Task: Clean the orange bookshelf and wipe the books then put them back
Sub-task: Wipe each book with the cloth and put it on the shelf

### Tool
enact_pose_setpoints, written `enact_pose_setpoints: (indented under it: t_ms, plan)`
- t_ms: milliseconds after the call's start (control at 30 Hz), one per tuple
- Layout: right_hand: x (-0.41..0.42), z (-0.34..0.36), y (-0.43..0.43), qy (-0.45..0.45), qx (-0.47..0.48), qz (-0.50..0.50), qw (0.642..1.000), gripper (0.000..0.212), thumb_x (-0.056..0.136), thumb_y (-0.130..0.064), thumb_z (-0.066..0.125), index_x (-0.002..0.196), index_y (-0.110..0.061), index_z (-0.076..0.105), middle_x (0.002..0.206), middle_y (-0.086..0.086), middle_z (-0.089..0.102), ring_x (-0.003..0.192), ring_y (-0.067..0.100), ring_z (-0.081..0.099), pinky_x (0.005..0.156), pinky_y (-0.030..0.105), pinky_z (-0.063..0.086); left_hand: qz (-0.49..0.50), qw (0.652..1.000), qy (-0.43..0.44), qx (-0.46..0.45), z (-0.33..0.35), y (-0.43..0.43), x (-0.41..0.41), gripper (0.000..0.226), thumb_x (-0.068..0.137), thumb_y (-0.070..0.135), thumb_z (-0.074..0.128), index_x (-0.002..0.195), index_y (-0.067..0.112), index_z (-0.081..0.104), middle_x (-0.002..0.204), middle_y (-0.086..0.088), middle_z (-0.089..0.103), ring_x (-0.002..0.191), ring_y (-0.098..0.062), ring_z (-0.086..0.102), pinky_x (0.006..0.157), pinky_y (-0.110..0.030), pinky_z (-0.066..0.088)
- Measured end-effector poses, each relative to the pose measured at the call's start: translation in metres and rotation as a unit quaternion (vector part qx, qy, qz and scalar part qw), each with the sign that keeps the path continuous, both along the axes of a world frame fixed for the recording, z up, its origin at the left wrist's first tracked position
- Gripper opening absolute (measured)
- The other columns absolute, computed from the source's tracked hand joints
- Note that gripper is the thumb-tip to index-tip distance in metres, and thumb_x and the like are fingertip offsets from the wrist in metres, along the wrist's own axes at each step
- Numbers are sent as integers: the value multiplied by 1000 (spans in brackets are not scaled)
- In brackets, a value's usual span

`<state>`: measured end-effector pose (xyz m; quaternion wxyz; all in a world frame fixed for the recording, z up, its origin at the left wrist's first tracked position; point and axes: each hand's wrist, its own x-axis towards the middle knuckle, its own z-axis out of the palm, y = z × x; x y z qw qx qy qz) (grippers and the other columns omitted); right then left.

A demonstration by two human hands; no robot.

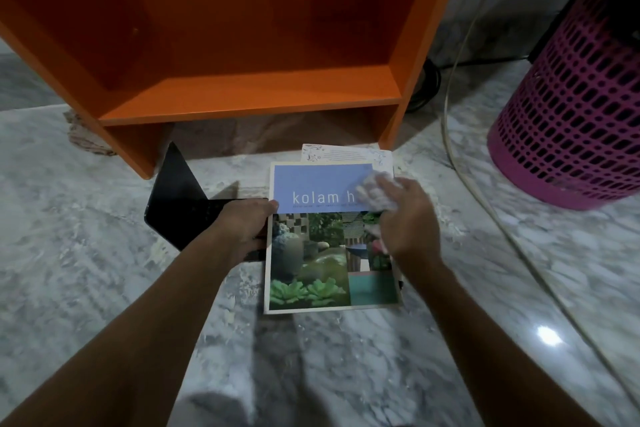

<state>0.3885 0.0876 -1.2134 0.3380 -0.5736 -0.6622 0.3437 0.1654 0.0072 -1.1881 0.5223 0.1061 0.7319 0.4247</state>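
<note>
- I see a grey-white marble floor (86, 253) carrying everything.
- The orange bookshelf (249, 94) stands on it at the far side.
- Something brown and crumpled (83, 135) lies by the shelf's left foot.
- A black angled bookend (180, 191) lies just in front of the shelf.
- Beside it on the right lies a stack of books (311, 288), garden cover on top.
- A pink perforated basket (568, 121) stands at the right.
- A pale cord (450, 135) trails between shelf and basket.

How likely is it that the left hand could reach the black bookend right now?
Probably yes. The left hand lies over the black bookend while gripping the left edge of the book. Nothing else covers the bookend; it would only need to release the book.
</note>
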Motion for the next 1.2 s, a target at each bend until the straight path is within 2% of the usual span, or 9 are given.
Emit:
enact_pose_setpoints:
  t_ms: [133, 333, 500, 633, 733, 833, 967, 1100, 1200]
  plan:
    - [-16, 6, 42, -15, 15, -25, 999, 55, 83, -11, 60, 128, -39, 48, 129, -7, 53, 98, 20, 63, 68, 43, 60, -1, 1000, 25, 5, -2, -3, 2, 17, 97, 23, 60, 108, 10, 65, 88, -7, 60, 70, -21, 54, 57, -30, 44]
    - [-69, 13, 5, -157, 117, 261, 945, 70, 79, 4, 58, 133, -41, 52, 137, -7, 47, 114, 18, 50, 81, 38, 55, -15, 999, 38, 11, -4, -11, 8, 21, 97, 22, 61, 78, 16, 55, 65, -4, 45, 54, -18, 44, 54, -27, 43]
    - [-58, 19, 28, -151, 127, 70, 978, 51, 84, 0, 58, 129, -25, 60, 131, 7, 53, 114, 29, 50, 90, 47, 49, -19, 996, 85, 24, -6, -9, 4, 21, 96, 24, 60, 77, 17, 53, 63, -4, 43, 59, -19, 40, 58, -28, 36]
    - [-39, 23, 29, -202, 65, 119, 970, 58, 85, -28, 50, 142, -30, 45, 148, 3, 37, 130, 31, 35, 104, 48, 40, 14, 997, 51, 48, -4, -12, 8, 20, 96, 24, 60, 78, 18, 55, 54, 1, 42, 49, -16, 38, 50, -24, 34]
    - [-39, 20, 7, -227, 66, 182, 954, 67, 86, -50, 46, 149, -33, 33, 156, -1, 25, 139, 25, 23, 113, 49, 27, 12, 994, -18, 104, 6, -13, 21, 6, 94, 21, 63, 99, 18, 64, 82, 2, 66, 70, -13, 60, 55, -25, 43]
    - [-45, 11, 1, -271, 146, 156, 939, 55, 94, -40, 50, 147, -32, 38, 153, 1, 33, 134, 25, 32, 108, 43, 32, -4, 992, -33, 122, 9, -18, 38, 18, 92, 17, 66, 109, 23, 64, 103, 8, 70, 91, -8, 63, 55, -18, 50]
    - [-42, 12, 17, -186, 113, 141, 966, 53, 92, -2, 50, 140, -24, 51, 134, 11, 51, 116, 29, 49, 96, 42, 45, 7, 991, 19, 129, 15, -21, 45, 21, 94, 12, 63, 111, 24, 62, 103, 7, 69, 87, -5, 62, 61, -18, 47]
    - [-33, 48, 30, -23, 61, 85, 994, 43, 98, -5, 47, 139, -18, 54, 128, 10, 53, 106, 20, 53, 84, 15, 37, -29, 984, 90, 152, 56, -15, 30, 34, 95, 17, 63, 128, 19, 57, 119, 1, 66, 102, -16, 62, 86, -31, 48]
    - [-40, 94, 33, 11, 81, 95, 992, 42, 101, -10, 47, 142, -19, 50, 121, 9, 56, 96, 19, 50, 79, 20, 35, -58, 970, 147, 185, 105, -11, 13, 35, 96, 20, 62, 131, 22, 56, 119, 5, 64, 104, -15, 59, 86, -30, 42]
